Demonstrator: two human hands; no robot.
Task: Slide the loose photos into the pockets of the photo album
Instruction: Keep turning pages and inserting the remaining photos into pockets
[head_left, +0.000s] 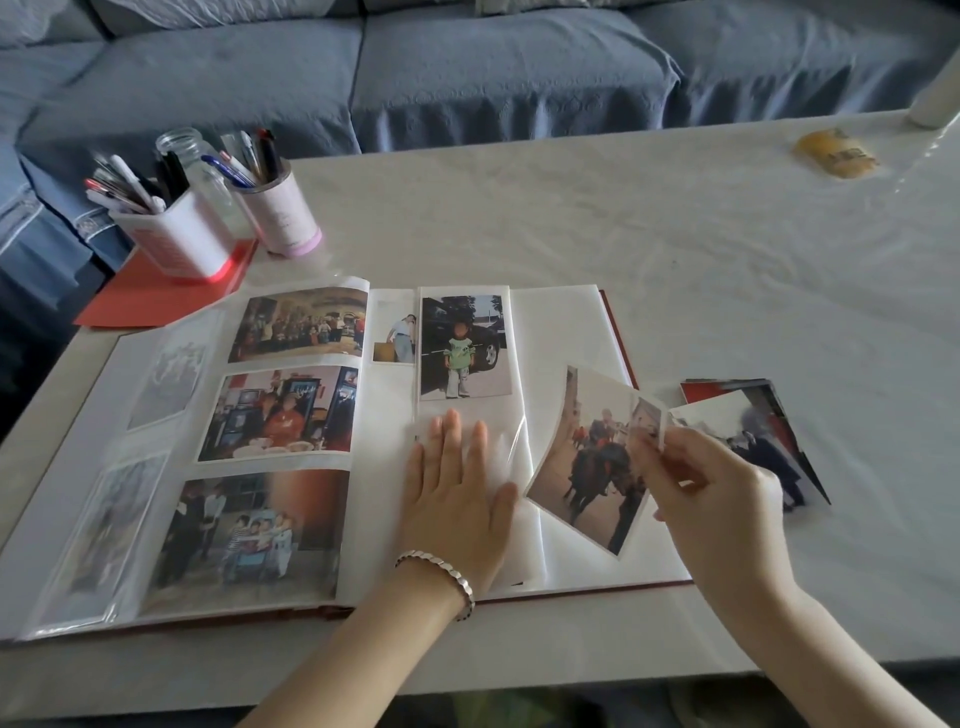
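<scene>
Pinches the curled glossy horse-rider photo (587, 462) by its top corner in the right hand (727, 509). Presses the straight-fingered left hand (452, 499) flat on the empty clear plastic pocket (511, 457) of the open red-covered photo album (566, 332). Best to lift the film edge beside the left thumb, then feed the photo in square, unbent.

Your left hand (457, 499) wears a silver bracelet (441, 577) of small, flat, overlapping links, circling the wrist well back from the fingers. The links shine on top and darken toward the thumb side. Your left forearm (363, 639), right forearm (831, 649) and right hand (722, 499) are bare.
</scene>
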